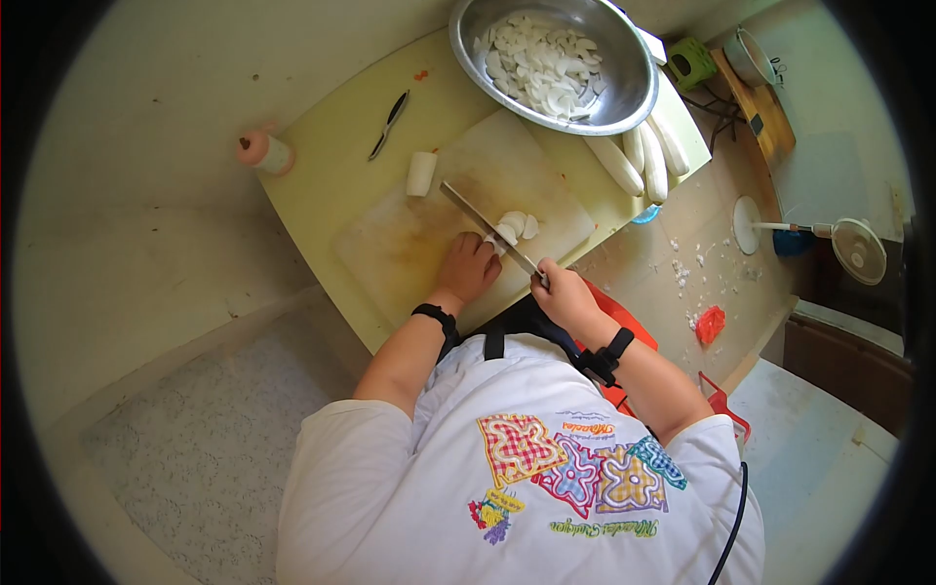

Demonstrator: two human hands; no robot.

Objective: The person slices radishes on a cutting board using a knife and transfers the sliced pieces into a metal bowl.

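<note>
My right hand (567,296) is wrapped round the handle of a kitchen knife (472,208). Its blade slants up and left over the stained cutting board (380,239). Beside the blade, the curled fingers of my left hand (468,267) press on a white radish piece (495,244), mostly hidden by the hand and knife. Several thin radish slices (520,226) lie on the blade's far side. Another cut radish chunk (421,174) stands apart near the board's upper left edge.
A steel bowl (634,97) of white slices stands at the back, with several whole peeled radishes (618,168) beside it. A peeler-like tool (390,125) and a pink-lidded container (265,152) are at the left. Scraps and a red bag (710,325) lie on the floor, near a fan (858,251).
</note>
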